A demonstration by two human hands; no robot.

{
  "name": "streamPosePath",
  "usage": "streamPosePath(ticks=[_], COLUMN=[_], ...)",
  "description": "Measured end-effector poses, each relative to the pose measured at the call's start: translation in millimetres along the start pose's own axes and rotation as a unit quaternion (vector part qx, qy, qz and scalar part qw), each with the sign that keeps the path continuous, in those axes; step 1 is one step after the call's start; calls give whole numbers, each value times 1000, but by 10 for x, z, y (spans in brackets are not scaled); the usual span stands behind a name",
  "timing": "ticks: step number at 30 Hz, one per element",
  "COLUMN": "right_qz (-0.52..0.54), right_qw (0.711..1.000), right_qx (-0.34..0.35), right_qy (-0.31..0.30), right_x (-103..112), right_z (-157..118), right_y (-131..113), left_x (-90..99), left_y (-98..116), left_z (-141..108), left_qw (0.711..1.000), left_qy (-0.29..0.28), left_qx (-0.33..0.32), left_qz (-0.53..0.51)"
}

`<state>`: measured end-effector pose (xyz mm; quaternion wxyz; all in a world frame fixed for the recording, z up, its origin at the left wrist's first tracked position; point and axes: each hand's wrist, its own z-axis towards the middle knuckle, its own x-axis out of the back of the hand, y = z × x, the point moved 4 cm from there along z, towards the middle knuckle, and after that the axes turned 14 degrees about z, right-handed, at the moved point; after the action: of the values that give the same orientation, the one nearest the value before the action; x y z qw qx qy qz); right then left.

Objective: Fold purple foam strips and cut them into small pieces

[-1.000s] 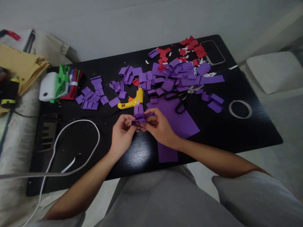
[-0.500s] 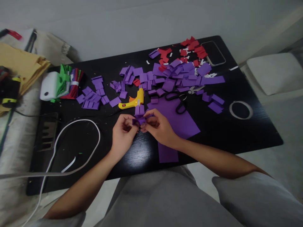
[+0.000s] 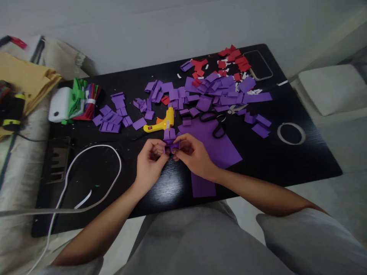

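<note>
The left hand (image 3: 150, 159) and the right hand (image 3: 195, 156) meet near the front edge of the black bench (image 3: 258, 160), with a small folded purple piece (image 3: 172, 146) between them. The left hand pinches its left side between thumb and fingers, and the right hand grips its right side the same way. The piece therefore lies at the fingertips of both hands, to the right of the left palm and to the left of the right one. Its lower part is partly hidden by the thumbs. Purple tabs (image 3: 169, 133) show just beyond the fingertips; whether they are joined to the held piece cannot be told.

The yellow glue gun (image 3: 166, 122) lies just past these tabs, its nozzle pointing toward the far side. A large purple sheet (image 3: 222, 147) lies flat beside and partly under the right hand, with the black-handled scissors (image 3: 219, 136) resting on its far part. Farther back spreads a heap of purple pieces (image 3: 226, 100), with red pieces (image 3: 242, 61) behind it. A smaller purple cluster (image 3: 110, 122) lies beyond the left hand and off to its left. A looped white cable (image 3: 120, 164) lies left of the left hand, and a pale ring (image 3: 304, 133) rests well apart, toward the right end.
</note>
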<state>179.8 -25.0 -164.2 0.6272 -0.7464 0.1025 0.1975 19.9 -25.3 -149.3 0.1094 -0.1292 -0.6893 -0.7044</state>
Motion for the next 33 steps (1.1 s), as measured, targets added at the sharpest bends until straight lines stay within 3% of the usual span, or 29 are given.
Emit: streamPosePath(ticks=[10, 15, 18, 21, 24, 27, 33], right_qz=[119, 150, 149, 79, 13, 20, 27], right_qw=[990, 983, 984, 995, 999, 999, 1000], right_qx=[-52, -43, -45, -25, 11, 20, -8], right_qy=[-61, -93, -88, -56, -42, -24, 10], right_x=[8, 60, 82, 81, 44, 32, 74], right_z=[73, 92, 87, 76, 59, 47, 68], right_y=[-69, -95, -106, -136, -154, -131, -75], left_x=[75, 127, 162, 186, 192, 172, 136], left_y=[-39, -73, -43, -1, 31, 57, 32], left_z=[44, 55, 48, 35, 32, 37, 60], left_qw=[993, 987, 984, 983, 993, 997, 998], left_qy=[-76, -105, -119, -128, -93, -38, 14], left_qx=[13, 28, 13, -23, -52, -65, -54], left_qz=[-85, -118, -129, -127, -51, 20, -30])
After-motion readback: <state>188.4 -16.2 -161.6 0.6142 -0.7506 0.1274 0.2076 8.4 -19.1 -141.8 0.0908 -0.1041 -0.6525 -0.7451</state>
